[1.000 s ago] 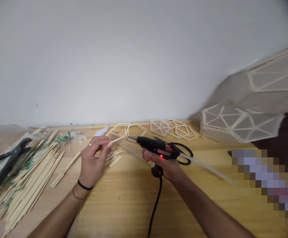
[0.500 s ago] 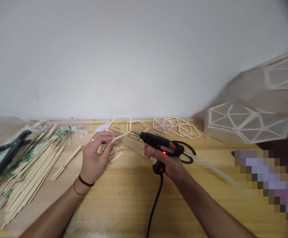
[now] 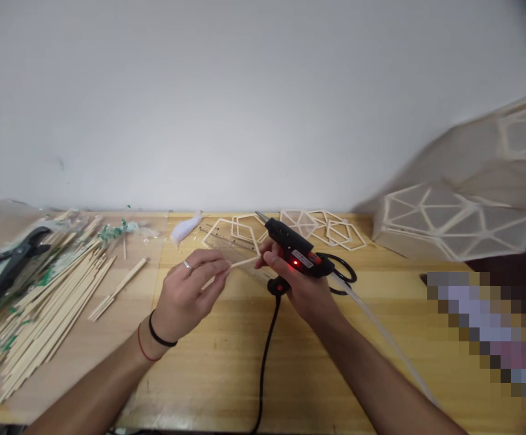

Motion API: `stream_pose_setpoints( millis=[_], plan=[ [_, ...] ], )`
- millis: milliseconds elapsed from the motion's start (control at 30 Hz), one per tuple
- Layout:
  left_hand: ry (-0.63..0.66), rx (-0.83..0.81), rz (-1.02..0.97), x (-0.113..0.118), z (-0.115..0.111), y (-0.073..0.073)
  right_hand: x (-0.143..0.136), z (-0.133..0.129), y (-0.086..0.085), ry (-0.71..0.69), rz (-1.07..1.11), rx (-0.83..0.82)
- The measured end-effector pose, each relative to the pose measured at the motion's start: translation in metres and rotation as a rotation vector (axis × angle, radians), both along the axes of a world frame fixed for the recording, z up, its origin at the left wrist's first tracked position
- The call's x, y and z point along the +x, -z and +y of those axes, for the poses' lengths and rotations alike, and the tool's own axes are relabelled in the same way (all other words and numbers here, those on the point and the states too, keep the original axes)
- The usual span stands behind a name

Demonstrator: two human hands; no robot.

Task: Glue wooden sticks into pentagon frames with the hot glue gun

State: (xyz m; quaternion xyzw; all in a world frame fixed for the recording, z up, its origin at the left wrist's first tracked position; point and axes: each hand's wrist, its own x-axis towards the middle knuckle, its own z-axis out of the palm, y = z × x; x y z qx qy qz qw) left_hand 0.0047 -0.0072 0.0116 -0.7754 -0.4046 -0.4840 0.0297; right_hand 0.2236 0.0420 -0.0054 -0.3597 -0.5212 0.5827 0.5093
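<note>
Between the thumb and fingers of my left hand (image 3: 197, 290) is a thin wooden stick frame (image 3: 246, 262), angular with several sides. My right hand (image 3: 305, 284) is wrapped round a black glue gun (image 3: 290, 238) with a red light lit on its side. The gun's nozzle points up and to the left, beyond the frame's right corner and apart from it. A long clear glue stick (image 3: 387, 335) trails from the gun's rear. Part of a clear ruler (image 3: 244, 266) shows on the table behind the held frame.
Many loose wooden sticks (image 3: 58, 314) and black-handled cutters (image 3: 11, 272) lie at left on the table (image 3: 208, 374). Pentagon stick frames (image 3: 346, 235) lie at the back. Covered geometric panels (image 3: 453, 223) stand at right. A black cord (image 3: 265, 368) runs to the front edge.
The glue gun's nozzle has come away from the frame's corner and tilted upward. My left hand has moved right and slightly down with the frame, which is now tipped lower.
</note>
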Motion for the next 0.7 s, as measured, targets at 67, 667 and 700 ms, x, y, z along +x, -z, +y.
stream_pose_setpoints(
  millis=[67, 667, 700],
  plan=[
    [0.001, -0.005, 0.010, 0.001, -0.002, 0.001, 0.000, 0.000, 0.002, -0.003, -0.012, -0.038],
    [0.037, -0.045, 0.065, 0.002, -0.002, -0.002, -0.002, 0.001, -0.005, -0.019, 0.131, -0.146],
    [0.036, -0.058, 0.075, 0.002, -0.002, -0.002, -0.001, 0.001, -0.005, -0.028, 0.119, -0.142]
  ],
)
